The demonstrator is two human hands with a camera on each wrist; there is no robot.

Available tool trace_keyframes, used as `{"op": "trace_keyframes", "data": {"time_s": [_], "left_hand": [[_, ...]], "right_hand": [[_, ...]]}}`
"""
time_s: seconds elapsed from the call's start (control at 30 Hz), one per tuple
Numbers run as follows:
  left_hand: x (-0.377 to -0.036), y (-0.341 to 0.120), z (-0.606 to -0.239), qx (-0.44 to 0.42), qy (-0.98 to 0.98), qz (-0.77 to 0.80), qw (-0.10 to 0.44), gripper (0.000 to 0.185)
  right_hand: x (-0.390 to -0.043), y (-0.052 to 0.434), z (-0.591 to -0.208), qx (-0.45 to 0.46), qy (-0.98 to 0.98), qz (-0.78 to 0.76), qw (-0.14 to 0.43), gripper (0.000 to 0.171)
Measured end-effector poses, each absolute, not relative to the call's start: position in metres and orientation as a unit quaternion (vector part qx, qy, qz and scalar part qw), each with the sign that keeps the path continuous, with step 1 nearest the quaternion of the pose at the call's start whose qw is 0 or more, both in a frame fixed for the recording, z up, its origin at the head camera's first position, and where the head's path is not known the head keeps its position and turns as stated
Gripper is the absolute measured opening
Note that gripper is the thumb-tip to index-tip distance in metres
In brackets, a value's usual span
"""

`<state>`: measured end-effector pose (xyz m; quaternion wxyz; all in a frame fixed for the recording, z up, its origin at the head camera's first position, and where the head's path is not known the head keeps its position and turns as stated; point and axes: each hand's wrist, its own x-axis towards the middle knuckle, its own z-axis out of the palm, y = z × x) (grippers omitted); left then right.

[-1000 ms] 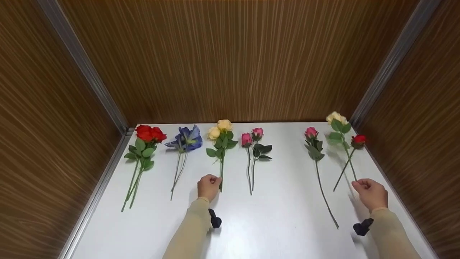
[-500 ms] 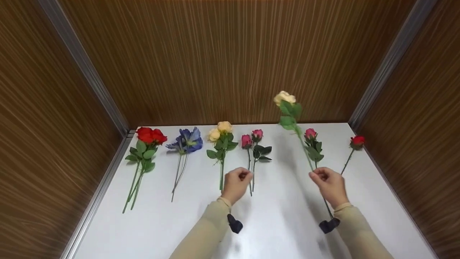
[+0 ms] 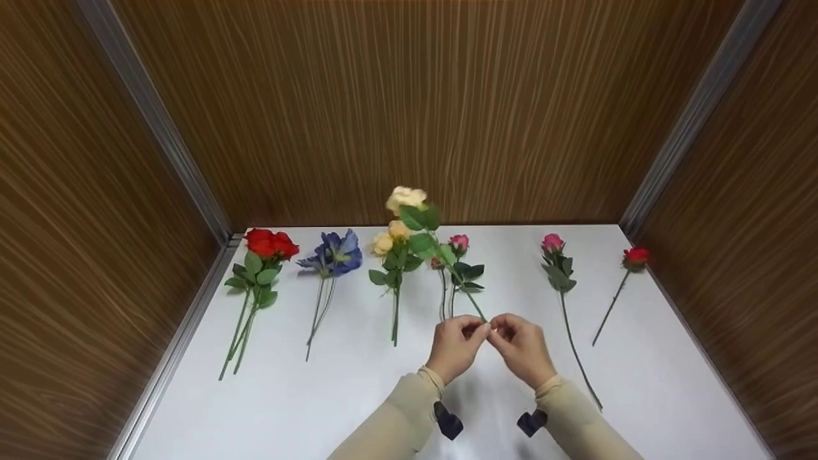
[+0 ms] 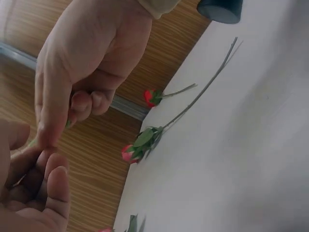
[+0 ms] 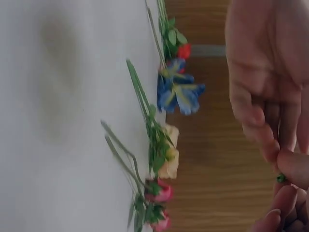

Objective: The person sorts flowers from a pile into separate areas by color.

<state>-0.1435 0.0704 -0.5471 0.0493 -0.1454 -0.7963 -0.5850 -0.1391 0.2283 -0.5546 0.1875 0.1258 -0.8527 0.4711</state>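
Note:
A pale yellow rose [image 3: 422,241] is raised over the white table, its bloom leaning up and to the left. My left hand [image 3: 455,350] and right hand [image 3: 525,352] meet fingertip to fingertip at the low part of its stem, and both pinch it there. The green cut end of that stem [image 5: 281,178] shows between the fingers in the right wrist view. Behind the raised rose lie two yellow roses [image 3: 391,241] and two pink roses [image 3: 459,241], one pink bloom mostly hidden by its leaves.
Red roses [image 3: 271,243] and blue flowers [image 3: 339,254] lie on the left of the white table [image 3: 268,421]. A single pink rose [image 3: 553,243] and a short-stemmed red rose [image 3: 636,257] lie at right. Wood-grain panels [image 3: 422,115] enclose the back and sides.
My right hand has lifted the pale yellow rose from the right side and carried it left to the middle. My left hand has moved right from the yellow roses and now pinches the stem too.

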Motion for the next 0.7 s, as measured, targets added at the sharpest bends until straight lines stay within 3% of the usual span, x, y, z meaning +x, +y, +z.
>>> {"op": "trace_keyframes", "data": {"time_s": [0.3,0.53,0.7], "left_hand": [[-0.143,0.064,-0.559,-0.108,-0.800,-0.587,0.068,0.009],[-0.146,0.047,-0.562,-0.092,-0.802,-0.586,0.072,0.008],[-0.155,0.028,-0.557,-0.092,-0.796,-0.595,0.060,0.008]], "right_hand": [[-0.133,0.212,-0.571,0.143,-0.865,0.444,0.188,0.013],[-0.132,0.218,-0.579,0.183,-0.855,0.472,0.108,0.017],[-0.142,0.256,-0.579,0.145,-0.865,0.471,0.092,0.014]]}}
